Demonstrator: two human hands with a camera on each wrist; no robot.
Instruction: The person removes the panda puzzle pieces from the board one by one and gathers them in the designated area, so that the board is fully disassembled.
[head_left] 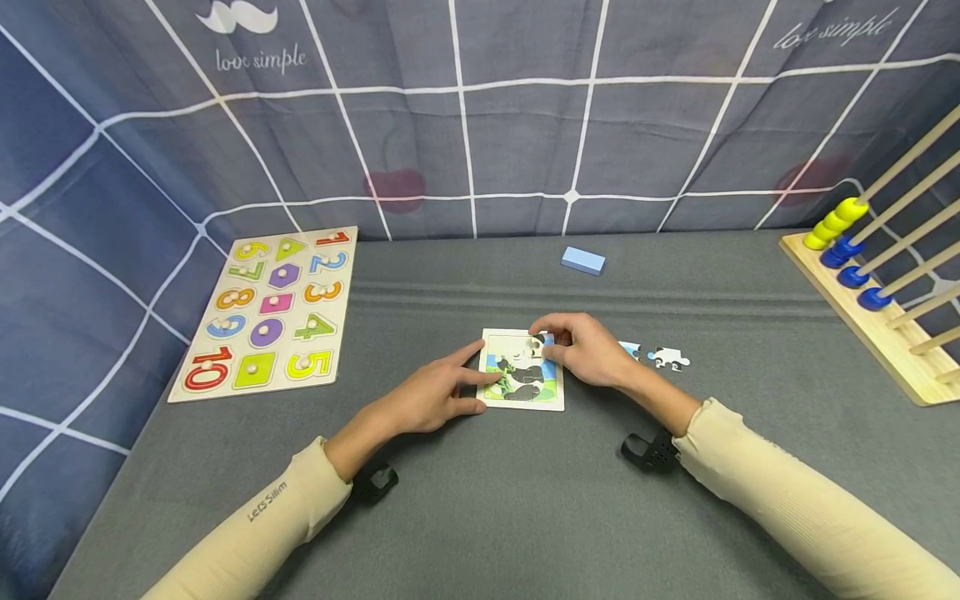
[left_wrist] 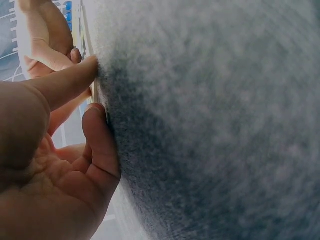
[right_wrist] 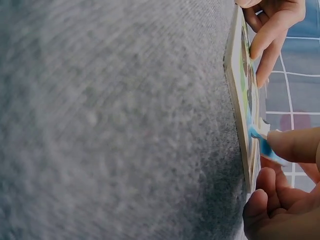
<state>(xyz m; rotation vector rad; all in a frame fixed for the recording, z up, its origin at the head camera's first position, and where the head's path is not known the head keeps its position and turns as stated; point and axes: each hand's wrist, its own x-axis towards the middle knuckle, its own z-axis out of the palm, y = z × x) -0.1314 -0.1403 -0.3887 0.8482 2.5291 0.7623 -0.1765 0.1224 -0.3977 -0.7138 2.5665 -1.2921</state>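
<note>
A small panda jigsaw puzzle (head_left: pixel 542 406) in a pale wooden frame lies on the grey table between the hands. My left hand (head_left: pixel 427 396) rests at its left side, fingers spread, one fingertip on the picture and the thumb by the lower left corner. At the upper right, my right hand (head_left: pixel 588 352) pinches a blue puzzle piece (right_wrist: pixel 266 149), held tilted against the board in the right wrist view. Part of that piece is hidden by the fingers. Two loose puzzle pieces (head_left: pixel 669 358) lie right of the board, one partly behind the right hand.
A number and shape peg board (head_left: pixel 341 333) lies at the left. Toward the back sits a blue block (head_left: pixel 583 261). A wooden bead rack (head_left: pixel 900 358) with yellow and blue beads stands at the right. A checked cloth (head_left: pixel 517 150) hangs behind the table.
</note>
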